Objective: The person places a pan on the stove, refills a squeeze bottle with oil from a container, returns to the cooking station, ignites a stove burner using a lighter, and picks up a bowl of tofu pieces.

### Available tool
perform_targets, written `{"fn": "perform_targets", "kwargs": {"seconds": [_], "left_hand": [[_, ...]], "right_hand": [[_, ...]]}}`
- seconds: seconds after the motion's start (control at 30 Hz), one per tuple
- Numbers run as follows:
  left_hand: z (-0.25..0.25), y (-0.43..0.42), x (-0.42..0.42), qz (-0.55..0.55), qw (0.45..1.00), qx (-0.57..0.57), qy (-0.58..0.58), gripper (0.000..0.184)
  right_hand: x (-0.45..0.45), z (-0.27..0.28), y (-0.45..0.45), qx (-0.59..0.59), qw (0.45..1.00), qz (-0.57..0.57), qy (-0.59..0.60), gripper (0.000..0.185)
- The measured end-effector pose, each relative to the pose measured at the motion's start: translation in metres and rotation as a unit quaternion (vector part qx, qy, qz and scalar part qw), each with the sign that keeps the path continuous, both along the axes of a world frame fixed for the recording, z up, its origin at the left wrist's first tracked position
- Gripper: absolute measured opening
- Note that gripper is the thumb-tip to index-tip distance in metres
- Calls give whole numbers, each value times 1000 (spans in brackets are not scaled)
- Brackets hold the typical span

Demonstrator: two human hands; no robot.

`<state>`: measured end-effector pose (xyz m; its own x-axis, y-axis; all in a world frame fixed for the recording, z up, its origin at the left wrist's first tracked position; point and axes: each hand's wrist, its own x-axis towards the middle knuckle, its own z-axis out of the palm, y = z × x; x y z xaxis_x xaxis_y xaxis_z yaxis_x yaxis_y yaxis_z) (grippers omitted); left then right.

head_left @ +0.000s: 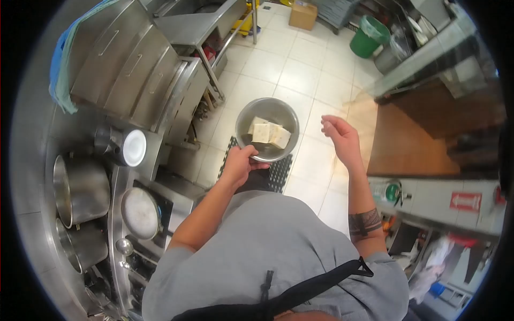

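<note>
A round metal bowl point(267, 104) is held out over the floor, in front of the body. Several pale, speckled blocks point(261, 133) lie inside it. My left hand point(243, 165) grips the bowl's near rim, thumb at the edge and fingers underneath. To the right of the bowl, apart from it, my right hand point(341, 138) is raised in the air with its fingers loosely curled. Whether its fingertips touch is hard to make out, and no object shows in it.
Large metal pots point(85, 187) and a round pan point(140, 213) stand at the left. Steel drawers point(120, 67) rise at the upper left. A green bin point(369, 37) and a cardboard box point(303, 15) are on the tiled floor ahead. A brown surface point(407, 139) is at the right.
</note>
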<state>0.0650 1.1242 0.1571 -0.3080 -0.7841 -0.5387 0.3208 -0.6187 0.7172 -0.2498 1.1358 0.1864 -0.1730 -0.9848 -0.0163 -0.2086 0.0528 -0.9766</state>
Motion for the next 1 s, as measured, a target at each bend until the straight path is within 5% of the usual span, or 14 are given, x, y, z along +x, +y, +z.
{"fn": "perform_targets", "kwargs": {"seconds": [0.17, 0.27, 0.53, 0.63, 0.7, 0.87, 1.0], "left_hand": [[-31, -149, -3, 111, 994, 7, -13, 38], [-41, -252, 1, 138, 990, 5, -5, 36], [-20, -471, 7, 230, 973, -33, 13, 28], [-34, -523, 18, 276, 960, -42, 1, 28], [-32, -551, 28, 322, 945, -63, -16, 29], [-3, -606, 35, 438, 898, -8, -33, 36], [3, -662, 50, 468, 882, 14, -50, 41]], "right_hand": [[-40, -83, -119, 148, 973, 65, 162, 32], [-41, -70, -174, 241, 965, 5, -108, 31], [-88, -74, -393, 336, 938, 20, -77, 29], [-94, -38, -505, 324, 908, 247, 99, 31], [-78, 11, -609, 158, 801, 453, 357, 29], [4, 49, -848, -13, 653, 629, 421, 26], [106, 17, -989, -74, 608, 662, 432, 28]]}}
